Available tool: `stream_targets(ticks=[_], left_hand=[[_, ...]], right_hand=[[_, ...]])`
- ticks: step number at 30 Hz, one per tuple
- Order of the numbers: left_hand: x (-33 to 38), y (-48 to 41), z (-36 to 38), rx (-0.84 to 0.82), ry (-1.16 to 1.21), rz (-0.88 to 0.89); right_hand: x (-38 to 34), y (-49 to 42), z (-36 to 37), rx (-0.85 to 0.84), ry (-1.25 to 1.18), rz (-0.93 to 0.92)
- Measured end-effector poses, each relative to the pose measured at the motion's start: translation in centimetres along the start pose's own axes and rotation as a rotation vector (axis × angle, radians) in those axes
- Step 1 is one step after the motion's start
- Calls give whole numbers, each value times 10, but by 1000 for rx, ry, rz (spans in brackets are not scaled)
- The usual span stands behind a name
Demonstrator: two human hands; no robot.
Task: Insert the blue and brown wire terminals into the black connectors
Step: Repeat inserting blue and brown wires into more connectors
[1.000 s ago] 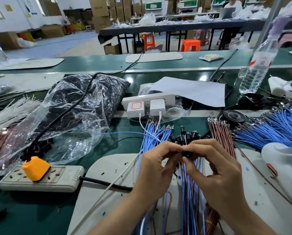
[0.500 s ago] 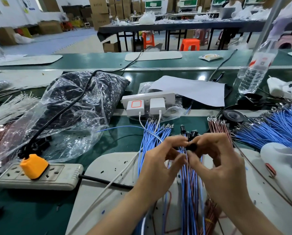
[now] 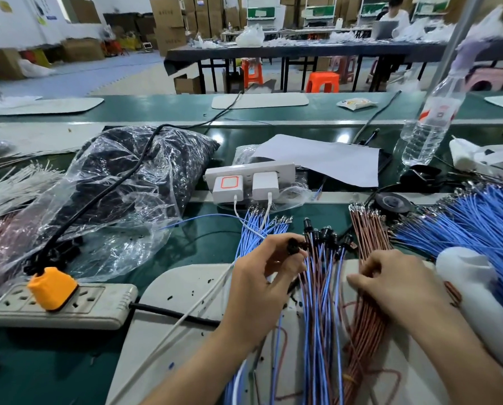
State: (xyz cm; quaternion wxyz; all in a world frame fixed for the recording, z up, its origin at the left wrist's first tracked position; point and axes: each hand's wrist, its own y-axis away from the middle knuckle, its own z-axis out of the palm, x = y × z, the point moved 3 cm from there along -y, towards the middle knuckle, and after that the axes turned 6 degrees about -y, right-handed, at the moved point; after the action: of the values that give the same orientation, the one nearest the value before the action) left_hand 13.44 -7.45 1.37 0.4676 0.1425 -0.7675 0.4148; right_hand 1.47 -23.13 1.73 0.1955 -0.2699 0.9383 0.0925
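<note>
My left hand (image 3: 262,279) pinches a small black connector (image 3: 293,247) between thumb and fingertips, above the white work mat (image 3: 183,290). To its right lies a bundle of joined blue and brown wires (image 3: 320,290) whose far ends carry black connectors (image 3: 326,232). My right hand (image 3: 396,285) sits on the loose brown wires (image 3: 367,229), fingers curled down into the bundle and pinching at a wire. Loose blue wires (image 3: 259,226) with metal terminals fan out past my left hand.
A large heap of blue wires (image 3: 478,223) and a white plastic object (image 3: 475,290) lie at the right. A plastic bag of black parts (image 3: 127,185) and a power strip with an orange plug (image 3: 54,287) are at the left. Chargers (image 3: 244,184), paper and a water bottle (image 3: 428,127) stand behind.
My right hand has left the connector and moved right onto the brown wires. My left hand keeps the black connector and has shifted slightly left.
</note>
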Motion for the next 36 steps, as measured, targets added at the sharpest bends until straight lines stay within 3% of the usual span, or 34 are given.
stream_targets(ticks=[6, 10, 15, 21, 27, 29, 32, 34, 36], left_hand=[[2, 1, 2, -10, 57, -65], [0, 2, 1, -10, -30, -49], [-5, 0, 0, -2, -63, -51], [-4, 0, 2, -19, -65, -62], [-4, 1, 2, -27, -68, -68], [-5, 1, 1, -21, -62, -75], [-5, 0, 0, -33, -66, -48], [-5, 0, 1, -79, -38, -43], [-5, 1, 5, -143, 21, -61]], right_hand=[[1, -1, 0, 25, -112, 39], [4, -1, 5, 31, -201, 50], [6, -4, -3, 239, -267, 29], [6, -10, 3, 227, -158, 61], [7, -13, 7, 275, -275, 108], [11, -10, 3, 368, -440, 36], [3, 4, -11, 519, -756, -215], [-13, 18, -13, 460, -898, -421], [-28, 29, -6, 357, -888, -595]])
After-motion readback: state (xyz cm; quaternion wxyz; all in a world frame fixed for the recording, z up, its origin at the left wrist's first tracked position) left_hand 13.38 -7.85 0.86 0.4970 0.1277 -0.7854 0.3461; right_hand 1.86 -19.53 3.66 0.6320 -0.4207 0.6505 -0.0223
